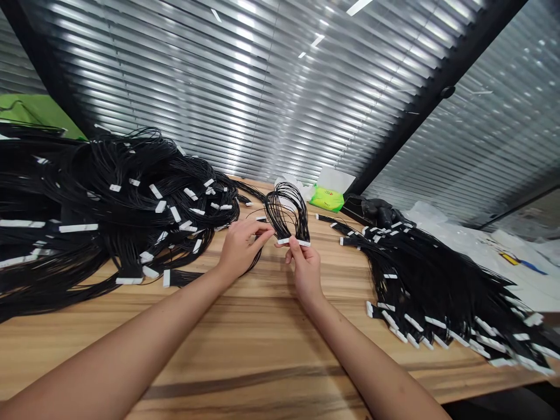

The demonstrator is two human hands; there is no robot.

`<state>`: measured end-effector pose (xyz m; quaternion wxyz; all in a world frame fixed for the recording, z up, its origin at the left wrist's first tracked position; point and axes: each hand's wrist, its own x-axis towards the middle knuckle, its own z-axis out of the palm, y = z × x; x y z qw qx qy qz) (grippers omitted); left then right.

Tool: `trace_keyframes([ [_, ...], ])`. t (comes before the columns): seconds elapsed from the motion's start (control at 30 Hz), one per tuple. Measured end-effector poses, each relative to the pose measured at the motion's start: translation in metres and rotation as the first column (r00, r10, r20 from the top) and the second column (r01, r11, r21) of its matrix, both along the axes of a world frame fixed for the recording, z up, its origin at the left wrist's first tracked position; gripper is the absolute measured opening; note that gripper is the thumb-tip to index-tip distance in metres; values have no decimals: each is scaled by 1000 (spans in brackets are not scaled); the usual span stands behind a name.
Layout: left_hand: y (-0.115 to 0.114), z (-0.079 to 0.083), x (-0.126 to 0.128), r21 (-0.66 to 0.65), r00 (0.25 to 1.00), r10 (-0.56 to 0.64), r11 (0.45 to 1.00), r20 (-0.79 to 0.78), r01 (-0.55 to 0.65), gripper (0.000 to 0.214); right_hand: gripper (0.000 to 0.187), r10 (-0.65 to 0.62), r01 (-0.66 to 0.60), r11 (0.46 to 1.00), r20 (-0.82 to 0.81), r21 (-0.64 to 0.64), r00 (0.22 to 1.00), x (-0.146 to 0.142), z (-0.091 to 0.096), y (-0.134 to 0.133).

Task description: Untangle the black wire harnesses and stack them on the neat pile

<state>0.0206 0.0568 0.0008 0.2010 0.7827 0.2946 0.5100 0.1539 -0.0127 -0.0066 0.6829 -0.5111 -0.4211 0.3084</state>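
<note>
The step in hand centres on a small looped bundle of thin black wires (284, 213), lifted just off the wooden counter (245, 350) and worked between both hands. The right hand (305, 271) has a narrow grip, thumb and forefinger pinching a white connector (294, 241) at the foot of the loop. The left hand (240, 248) sits beside the bundle with its fingers (262, 231) narrowed at the bundle's left side; whether they hold wires or only touch them is hard to tell. What the bundle calls for at this point is a steady pinch on that connector, with the loose strands kept from snagging. To the left of the bundle lies a large tangled heap of black wires with white connectors (118, 192); to its right, a fanned mass of the same wires (437, 291); beyond it, a green packet (326, 198) and a dark crumpled object (371, 211). The strands in the loop blur together, so they cannot be counted, the pinch hides part of the connector, and both the heap and the fanned mass run out of the frame.
</note>
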Motion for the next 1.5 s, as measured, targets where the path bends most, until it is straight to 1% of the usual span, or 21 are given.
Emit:
trace_keyframes([
  [0.1,4,-3,2,-132,988,-86,986,131,103,15,34,2,-2,1000,26,-5,1000,-1,1,-1],
  [0.17,5,-4,3,-236,970,-127,956,206,176,15,33,2,-1,1000,44,-7,999,-1,2,-1],
  [0.23,5,-3,4,-303,960,-141,929,243,213,15,33,1,0,1000,62,-10,998,0,3,-2],
  [0.47,4,-3,4,-361,957,-107,910,268,203,16,31,26,-22,999,107,-31,994,1,0,-4],
  [0.67,3,0,5,-358,937,-159,894,312,271,15,30,53,-51,998,67,-27,996,2,-5,0],
  [0.77,2,2,6,-393,913,-140,870,383,299,13,32,53,-50,998,45,-46,998,0,-5,1],
  [0.83,3,2,6,-424,895,-91,857,438,294,15,33,53,-51,998,42,-49,998,-1,-3,0],
  [0.9,6,0,6,-449,892,-17,860,451,244,20,32,63,-61,997,48,-44,997,-3,-1,-2],
  [1.0,12,-6,4,-449,925,110,891,363,71,26,31,87,-85,996,62,-39,994,-4,1,-5],
  [1.07,17,-11,1,-438,931,192,898,309,-39,24,31,102,-100,994,69,-32,992,-4,1,-7],
  [1.13,22,-14,-2,-442,914,241,893,327,-78,18,31,125,-124,992,64,-20,990,-4,0,-8],
  [1.2,25,-16,-3,-463,905,242,884,349,-57,12,30,158,-158,987,46,-3,986,-4,0,-8],
  [1.3,26,-17,-2,-491,924,213,870,319,-31,12,29,206,-206,978,9,19,978,-4,-1,-8],
  [1.4,25,-17,0,-454,929,152,891,337,19,16,29,238,-237,971,-27,27,971,-3,-3,-7],
  [1.5,24,-17,3,-415,912,65,902,405,119,19,31,252,-251,968,-54,23,966,-2,-3,-7],
])
